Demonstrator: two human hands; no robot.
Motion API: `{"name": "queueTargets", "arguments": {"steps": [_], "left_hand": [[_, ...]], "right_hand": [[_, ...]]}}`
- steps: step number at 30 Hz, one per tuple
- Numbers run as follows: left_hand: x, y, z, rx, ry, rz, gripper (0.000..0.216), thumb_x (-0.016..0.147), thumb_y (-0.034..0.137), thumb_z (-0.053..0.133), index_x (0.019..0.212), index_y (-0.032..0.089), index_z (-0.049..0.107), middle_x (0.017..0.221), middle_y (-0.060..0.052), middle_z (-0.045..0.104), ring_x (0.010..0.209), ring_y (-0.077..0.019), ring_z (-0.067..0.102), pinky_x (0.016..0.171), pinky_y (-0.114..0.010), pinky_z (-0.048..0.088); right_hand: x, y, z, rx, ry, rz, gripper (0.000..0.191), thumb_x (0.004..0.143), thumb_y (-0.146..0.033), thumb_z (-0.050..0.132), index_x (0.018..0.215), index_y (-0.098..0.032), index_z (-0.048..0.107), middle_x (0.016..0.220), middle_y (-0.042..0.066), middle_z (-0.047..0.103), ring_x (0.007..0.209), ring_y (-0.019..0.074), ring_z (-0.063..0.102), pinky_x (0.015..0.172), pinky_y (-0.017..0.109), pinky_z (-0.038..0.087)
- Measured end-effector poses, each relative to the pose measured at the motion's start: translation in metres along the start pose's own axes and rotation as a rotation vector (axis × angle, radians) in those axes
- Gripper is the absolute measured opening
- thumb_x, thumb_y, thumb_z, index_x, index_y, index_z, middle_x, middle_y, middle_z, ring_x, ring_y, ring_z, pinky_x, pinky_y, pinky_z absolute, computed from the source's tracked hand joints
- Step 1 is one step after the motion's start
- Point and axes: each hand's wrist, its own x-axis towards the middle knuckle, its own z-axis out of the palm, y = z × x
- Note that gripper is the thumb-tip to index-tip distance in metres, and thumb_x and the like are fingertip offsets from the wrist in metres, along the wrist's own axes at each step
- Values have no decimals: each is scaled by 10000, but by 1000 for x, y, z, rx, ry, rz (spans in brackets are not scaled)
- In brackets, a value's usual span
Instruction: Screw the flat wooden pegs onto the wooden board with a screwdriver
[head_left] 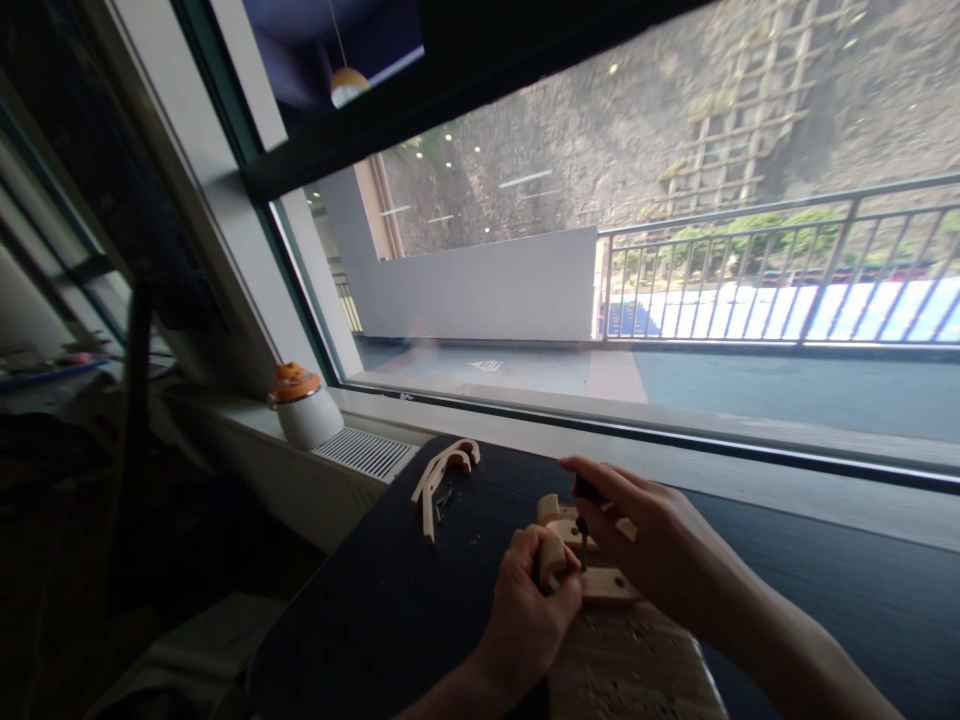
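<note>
My right hand (660, 525) is closed around the dark handle of a screwdriver (584, 540). Its shaft points down to a pale wooden hook (553, 560) lying on a wooden board (630, 665). My left hand (525, 615) grips the curved end of that hook, thumb on the near side. A dark screw or hole shows at the hook's right end; the driver's tip is too small to make out. Just beyond lies another wooden hook (550, 508) on the board, partly hidden by my right hand.
Two loose wooden hooks (430, 500) lie on the dark table (375, 600), with several small screws (444, 500) beside them. A white pot with an orange top (311, 415) stands on the sill at the left. A large window (480, 290) rises behind the table.
</note>
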Motion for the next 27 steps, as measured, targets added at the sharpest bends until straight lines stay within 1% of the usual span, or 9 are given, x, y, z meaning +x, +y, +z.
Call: {"name": "queueTargets", "arguments": {"steps": [4, 6, 10, 12, 13, 17, 22, 25, 27], "left_hand": [[-1, -1, 0, -8, -16, -19, 110, 714, 113, 613, 761, 185, 544, 795, 3, 570, 751, -142, 521, 724, -248, 411], [-1, -1, 0, -17, -11, -20, 105, 721, 124, 615, 764, 186, 543, 800, 2, 569, 752, -142, 520, 721, -246, 411], [0, 0, 1, -21, 4, -8, 99, 726, 130, 612, 751, 187, 535, 780, 5, 562, 734, -139, 514, 708, -243, 409], [0, 1, 1, -28, 5, -6, 104, 722, 118, 601, 745, 188, 528, 771, 8, 558, 722, -136, 510, 692, -237, 406], [0, 1, 1, -35, 3, -8, 107, 720, 111, 594, 743, 188, 523, 769, 10, 556, 721, -135, 509, 688, -234, 404], [0, 1, 0, -48, -8, -9, 109, 720, 102, 574, 736, 189, 510, 776, 12, 546, 736, -135, 506, 696, -233, 399], [0, 0, 1, -28, 3, -10, 113, 718, 98, 576, 741, 189, 514, 783, 9, 550, 742, -141, 509, 709, -242, 398], [0, 0, 0, -16, -1, -17, 100, 733, 111, 587, 748, 188, 525, 788, 2, 561, 749, -147, 517, 724, -249, 403], [0, 0, 0, -14, -5, -20, 91, 743, 123, 593, 751, 188, 529, 783, 1, 562, 742, -147, 516, 724, -250, 407]], "right_hand": [[0, 4, 3, -9, -5, 17, 352, 900, -274, 478, 1242, -310, 554, 1075, 43, 702, 770, 164, 683, 631, 256, 515], [1, 4, 4, -28, 6, 18, 335, 897, -280, 488, 1224, -300, 560, 1056, 45, 707, 728, 159, 677, 595, 250, 501], [2, -1, 5, -95, 52, 29, 255, 861, -321, 546, 1104, -260, 596, 885, 31, 720, 617, 151, 637, 537, 251, 463], [2, -4, 6, -116, 59, 33, 209, 858, -332, 546, 1042, -248, 601, 810, 19, 710, 615, 159, 631, 536, 258, 456], [2, -5, 6, -114, 57, 33, 202, 868, -332, 530, 1039, -248, 598, 818, 19, 710, 633, 164, 637, 541, 261, 457], [-2, -9, 3, -46, 8, 31, 289, 915, -318, 454, 1178, -273, 566, 983, 35, 716, 747, 168, 671, 585, 258, 479], [-6, -8, -7, 7, -107, 6, 385, 913, -275, 438, 1289, -294, 520, 1056, 45, 706, 802, 171, 681, 624, 254, 492], [-3, -4, -9, 1, -109, 48, 371, 915, -293, 439, 1276, -316, 524, 1007, 34, 716, 766, 168, 680, 600, 253, 480], [0, -2, -7, -16, -82, 78, 317, 901, -319, 477, 1207, -301, 558, 924, 23, 722, 712, 167, 668, 576, 257, 466]]}}
